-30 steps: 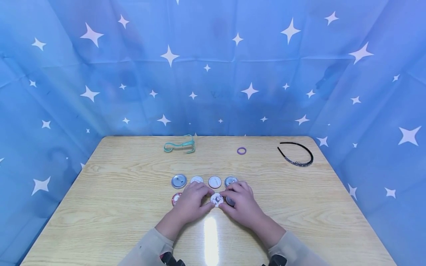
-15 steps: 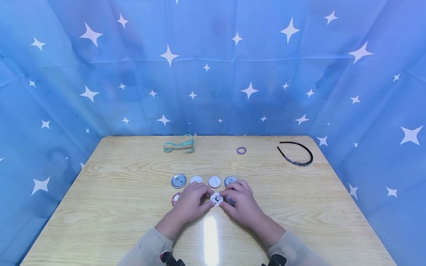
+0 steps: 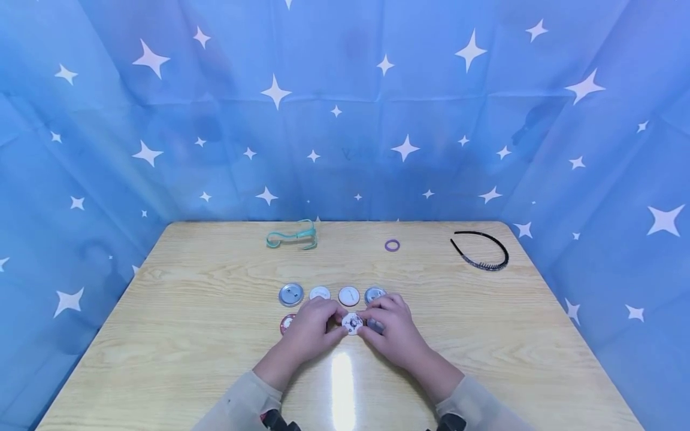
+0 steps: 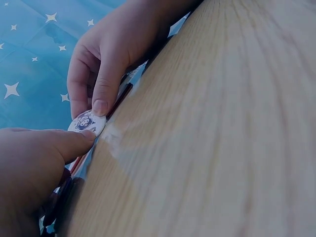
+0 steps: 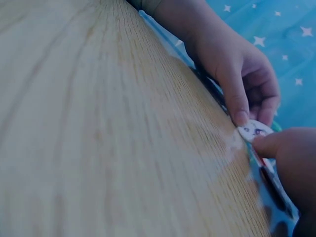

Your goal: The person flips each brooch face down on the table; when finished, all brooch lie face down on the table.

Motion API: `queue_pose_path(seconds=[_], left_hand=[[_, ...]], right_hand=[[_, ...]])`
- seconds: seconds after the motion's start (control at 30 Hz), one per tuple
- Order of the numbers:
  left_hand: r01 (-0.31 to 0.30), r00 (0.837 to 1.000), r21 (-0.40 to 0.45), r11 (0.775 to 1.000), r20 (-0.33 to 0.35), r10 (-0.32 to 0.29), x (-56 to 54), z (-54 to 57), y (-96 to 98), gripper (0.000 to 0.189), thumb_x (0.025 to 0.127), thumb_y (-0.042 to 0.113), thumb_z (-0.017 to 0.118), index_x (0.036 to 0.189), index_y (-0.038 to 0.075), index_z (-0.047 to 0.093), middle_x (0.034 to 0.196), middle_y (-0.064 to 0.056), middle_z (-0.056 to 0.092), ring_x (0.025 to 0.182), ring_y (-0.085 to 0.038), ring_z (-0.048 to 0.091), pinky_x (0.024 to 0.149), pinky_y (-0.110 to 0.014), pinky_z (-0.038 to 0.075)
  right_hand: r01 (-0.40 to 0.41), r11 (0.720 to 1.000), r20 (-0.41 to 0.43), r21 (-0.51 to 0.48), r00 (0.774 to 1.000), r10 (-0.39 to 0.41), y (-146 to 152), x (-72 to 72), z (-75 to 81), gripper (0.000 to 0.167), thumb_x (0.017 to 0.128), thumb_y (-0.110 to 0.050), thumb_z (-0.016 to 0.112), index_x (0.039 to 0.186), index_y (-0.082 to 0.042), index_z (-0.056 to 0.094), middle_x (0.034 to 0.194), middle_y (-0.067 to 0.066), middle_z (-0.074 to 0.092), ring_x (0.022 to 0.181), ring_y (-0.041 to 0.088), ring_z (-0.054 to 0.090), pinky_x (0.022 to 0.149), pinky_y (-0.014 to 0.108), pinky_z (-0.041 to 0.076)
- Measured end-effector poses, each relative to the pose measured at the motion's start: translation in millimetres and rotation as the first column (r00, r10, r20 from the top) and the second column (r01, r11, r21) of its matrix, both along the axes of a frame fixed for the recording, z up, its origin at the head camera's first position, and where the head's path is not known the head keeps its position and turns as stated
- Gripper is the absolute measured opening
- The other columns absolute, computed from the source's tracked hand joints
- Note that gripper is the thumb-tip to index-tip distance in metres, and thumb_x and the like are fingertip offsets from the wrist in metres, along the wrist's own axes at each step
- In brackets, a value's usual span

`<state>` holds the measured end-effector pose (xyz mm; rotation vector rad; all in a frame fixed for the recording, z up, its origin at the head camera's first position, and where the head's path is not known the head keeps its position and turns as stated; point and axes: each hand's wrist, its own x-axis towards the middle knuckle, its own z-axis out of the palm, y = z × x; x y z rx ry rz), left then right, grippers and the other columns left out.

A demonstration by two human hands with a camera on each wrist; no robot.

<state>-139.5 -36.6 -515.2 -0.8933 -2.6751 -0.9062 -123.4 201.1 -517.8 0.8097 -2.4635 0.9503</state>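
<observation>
Only in head view: purple ring (image 3: 392,250) beyond pinched white badge (image 3: 352,324)

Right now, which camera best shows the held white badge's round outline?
The head view: the white badge appears nearly whole, from above. Left wrist shows it larger but slanted; right wrist, slanted too. Thumbs overlap it in both.

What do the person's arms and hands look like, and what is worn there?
The left hand and right hand are ungloved. The left sleeve and right sleeve are pale greyish. Black devices show at both cuffs, a small red patch beside the left one.
</observation>
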Motion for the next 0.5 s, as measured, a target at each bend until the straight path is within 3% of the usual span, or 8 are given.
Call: queue_pose_path(seconds=[0.5], left_hand=[[0.010,0.999,0.018,1.000,-0.040,-0.009,0.6,-1.4,0.2,0.017,0.090,0.026,0.089,0.093,0.024,0.072,0.082,0.014,0.064,0.080,-0.007,0.053,0.077,-0.031,0.047]], right_hand=[[0.019,0.995,0.109,-0.094,0.994,-0.008,-0.7,-0.4,0.5,0.020,0.083,-0.015,0.092,0.101,-0.020,0.085,0.103,-0.009,0.075,0.107,0.019,0.058,0.094,0.045,0.048]])
